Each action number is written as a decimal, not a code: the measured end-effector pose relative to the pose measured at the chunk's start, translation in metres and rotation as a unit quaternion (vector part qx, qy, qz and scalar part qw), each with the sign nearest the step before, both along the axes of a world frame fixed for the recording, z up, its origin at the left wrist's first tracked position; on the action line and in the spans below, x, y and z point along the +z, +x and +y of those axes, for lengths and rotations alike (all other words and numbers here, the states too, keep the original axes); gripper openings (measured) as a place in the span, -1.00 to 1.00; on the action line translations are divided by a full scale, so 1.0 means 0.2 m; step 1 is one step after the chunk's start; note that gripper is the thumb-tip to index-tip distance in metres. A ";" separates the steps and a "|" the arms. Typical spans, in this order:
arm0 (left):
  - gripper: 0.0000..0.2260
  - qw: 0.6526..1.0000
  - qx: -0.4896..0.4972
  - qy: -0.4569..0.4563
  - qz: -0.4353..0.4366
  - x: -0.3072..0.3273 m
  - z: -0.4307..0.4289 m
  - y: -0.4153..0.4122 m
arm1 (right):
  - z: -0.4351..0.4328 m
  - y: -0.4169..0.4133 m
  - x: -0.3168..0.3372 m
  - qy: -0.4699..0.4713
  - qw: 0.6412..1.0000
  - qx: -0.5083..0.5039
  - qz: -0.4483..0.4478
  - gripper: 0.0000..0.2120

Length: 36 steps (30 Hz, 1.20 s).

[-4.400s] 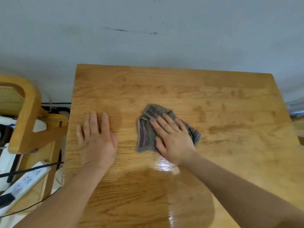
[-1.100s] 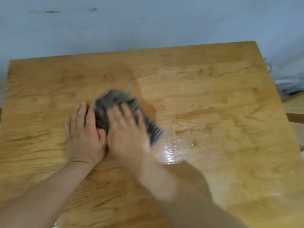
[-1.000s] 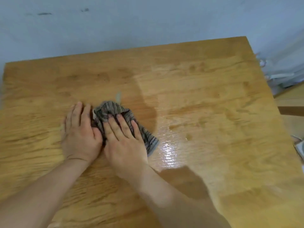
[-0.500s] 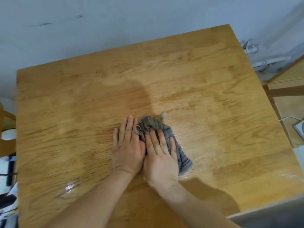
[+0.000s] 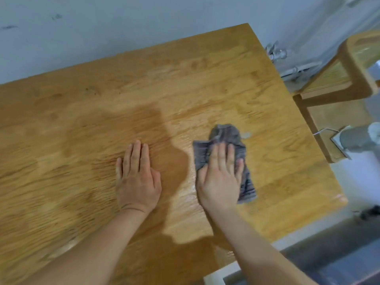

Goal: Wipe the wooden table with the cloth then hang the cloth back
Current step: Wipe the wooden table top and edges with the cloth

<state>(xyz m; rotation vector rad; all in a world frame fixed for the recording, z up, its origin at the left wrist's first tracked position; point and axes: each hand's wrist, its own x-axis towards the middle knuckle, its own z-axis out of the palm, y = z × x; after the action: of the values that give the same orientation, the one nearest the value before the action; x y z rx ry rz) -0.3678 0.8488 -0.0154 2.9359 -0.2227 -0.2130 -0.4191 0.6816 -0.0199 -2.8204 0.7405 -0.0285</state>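
A crumpled grey striped cloth [image 5: 226,136] lies on the wooden table [image 5: 82,120], right of the middle. My right hand [image 5: 221,177] presses flat on the cloth with straight fingers, covering its middle. My left hand [image 5: 136,177] rests flat on the bare wood to the left, apart from the cloth. A damp sheen shows on the wood around the cloth.
A wooden chair [image 5: 349,64] stands past the table's right edge. A grey wall [image 5: 123,23] runs behind the table's far edge. Grey pipe fittings [image 5: 294,68] sit at the wall by the far right corner. A grey and white object [image 5: 357,138] lies low beside the chair.
My right hand has slid the cloth to the right, away from my left hand, which it was touching half a second ago. The view has swung right, showing the chair.
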 end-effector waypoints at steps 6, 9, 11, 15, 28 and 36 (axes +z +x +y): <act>-0.44 0.999 -0.004 -0.030 -0.016 -0.01 0.00 -0.01 | 0.33 -0.12 0.02 0.045 0.979 0.196 -0.008 -0.52; -0.49 1.000 -0.005 -0.027 -0.013 -0.01 0.00 -0.03 | -0.06 -0.32 0.01 0.013 0.988 0.157 0.008 -0.49; -0.50 0.999 -0.009 -0.031 -0.012 -0.01 0.01 -0.03 | -0.33 -0.43 0.01 -0.005 1.000 0.020 0.018 -0.45; -0.50 0.999 -0.034 -0.019 0.004 0.01 0.02 -0.03 | -0.23 -0.51 0.00 0.012 0.981 -0.193 0.026 -0.43; -0.73 0.952 -0.272 -0.117 0.075 0.10 -0.40 -0.28 | -0.21 -0.80 -0.01 0.004 0.997 0.072 0.026 -0.47; -0.82 0.958 -0.267 -0.106 -0.020 -0.01 -0.64 -0.32 | -0.93 -0.51 0.01 -0.007 0.990 -0.116 0.074 -0.40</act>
<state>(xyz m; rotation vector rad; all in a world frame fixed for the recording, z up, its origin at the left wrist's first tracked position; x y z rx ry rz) -0.4325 0.7202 -0.0173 2.6055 -0.9798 -0.1880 -0.5208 0.4960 -0.0179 -2.7552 1.1026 0.1402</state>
